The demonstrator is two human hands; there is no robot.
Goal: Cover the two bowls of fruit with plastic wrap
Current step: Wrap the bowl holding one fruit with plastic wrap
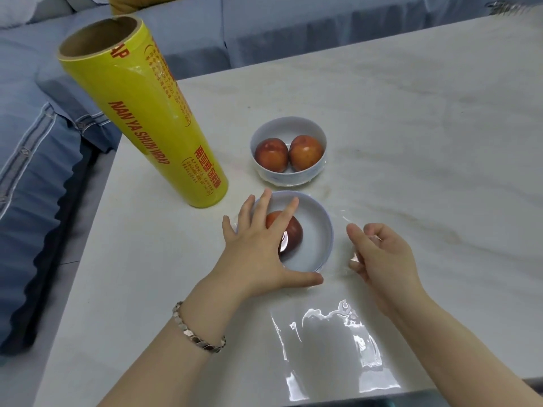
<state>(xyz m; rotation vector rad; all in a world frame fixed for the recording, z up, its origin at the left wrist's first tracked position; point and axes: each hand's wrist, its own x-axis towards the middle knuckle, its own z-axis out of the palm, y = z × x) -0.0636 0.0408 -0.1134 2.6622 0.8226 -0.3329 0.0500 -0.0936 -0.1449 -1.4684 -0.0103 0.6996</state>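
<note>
Left hand (258, 248) lies spread, fingers straight, over the near bowl (314, 224) and its single fruit (293, 235) — right hand (382, 257) pinches plastic wrap (332, 348) just beside it, by the surface's near edge. The far bowl (288, 127) sits uncovered.

A pale, marble-patterned surface (411, 113) with faint grey-brown veins fills most of the view. Its far edge runs close to a blue-grey fabric sofa (264, 30). At the left, beside the surface, lies a darker blue cushion (29, 171) with pale striped trim and a pleated edge. A mustard-yellow cushion (117, 7) shows at the top. The light is soft and even.
</note>
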